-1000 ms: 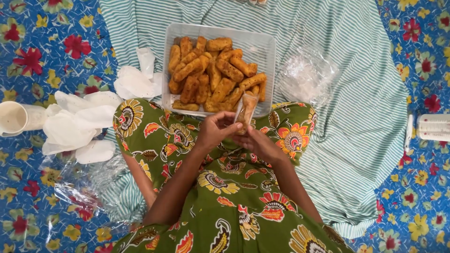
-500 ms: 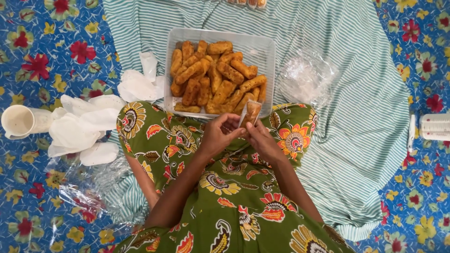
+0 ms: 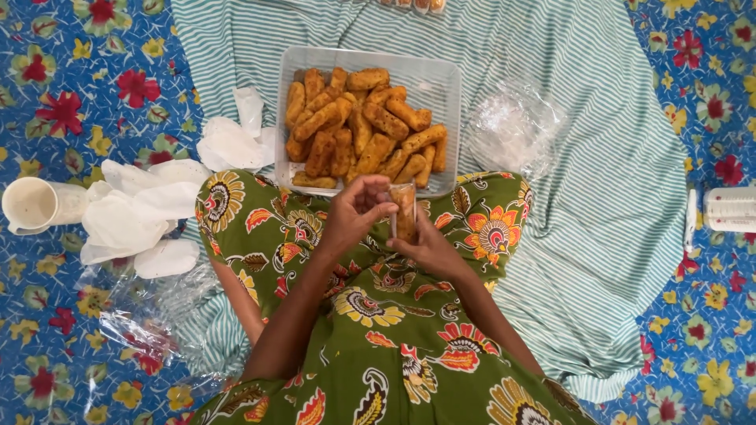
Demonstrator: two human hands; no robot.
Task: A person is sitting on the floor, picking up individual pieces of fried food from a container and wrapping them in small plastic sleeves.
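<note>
Both hands meet over my lap, just below a clear plastic tray [image 3: 445,83] filled with several golden fried rolls [image 3: 358,130]. My right hand [image 3: 431,250] holds one fried roll inside a small clear plastic bag [image 3: 405,211], upright. My left hand [image 3: 354,212] pinches the top of that same bag with its fingertips. I sit on a green-and-white striped cloth [image 3: 598,181], wearing a green dress with an orange and yellow floral pattern [image 3: 378,346].
White paper wrappers [image 3: 138,216] and a white cup lying on its side [image 3: 39,205] are at the left. Crumpled clear plastic bags [image 3: 512,126] lie right of the tray, more clear plastic [image 3: 142,323] at lower left. A white device [image 3: 728,208] sits at the right edge on the blue floral mat [image 3: 709,330].
The roll in its bag came down from the tray's edge toward my lap, and both hands drew closer around it.
</note>
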